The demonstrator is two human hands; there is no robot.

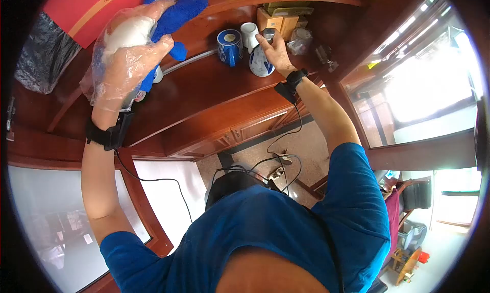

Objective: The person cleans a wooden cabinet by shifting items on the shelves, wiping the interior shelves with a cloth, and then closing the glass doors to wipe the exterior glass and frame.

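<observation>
My left hand (130, 63), covered in clear, crinkled plastic, is curled around a rounded white object (130, 35) whose kind I cannot make out. A blue cloth (178, 9) bunches at its fingertips and hangs down behind the hand. On the cabinet shelf, my right hand (277, 53) has its thumb and fingers around the top of a blue-and-white porcelain pot (261, 64), near a grey cap (269, 33). Left of the pot stand a blue patterned mug (230, 47) and a white cup (249, 35).
Small boxes (280, 23) and a plastic-wrapped item (300, 40) sit behind my right hand. A red box (84, 12) and a black plastic bag (43, 53) are at the left. A glass door (408, 88) stands at the right. Cables (278, 139) hang from my wrists.
</observation>
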